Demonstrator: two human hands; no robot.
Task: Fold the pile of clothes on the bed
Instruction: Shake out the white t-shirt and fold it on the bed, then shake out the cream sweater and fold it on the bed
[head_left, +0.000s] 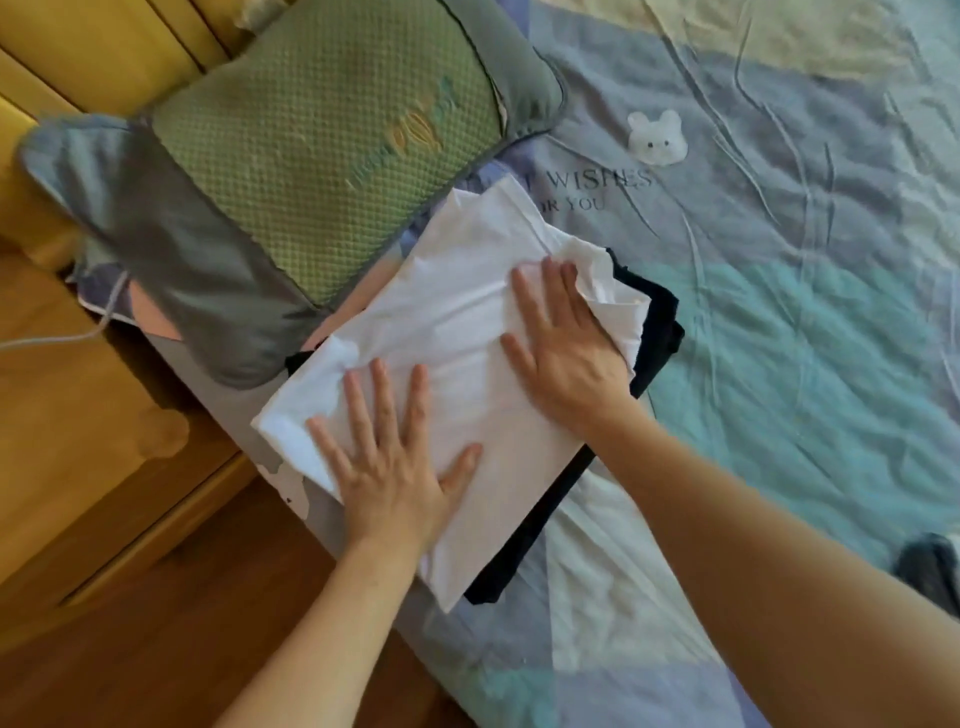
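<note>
A folded white garment (457, 312) lies near the bed's left edge, on top of a folded dark garment (657, 332) whose edges show along its right and lower sides. My left hand (387, 457) lies flat on the white garment's near left part, fingers spread. My right hand (563, 343) presses flat on its right side, beside a crumpled white edge. Neither hand grips the cloth.
A green and grey pillow (291, 156) sits just beyond the stack. The bed sheet (779, 312) in blue and teal patches stretches to the right. A dark item (930, 569) shows at the right edge. Wooden floor (156, 649) and yellow furniture (67, 415) lie to the left.
</note>
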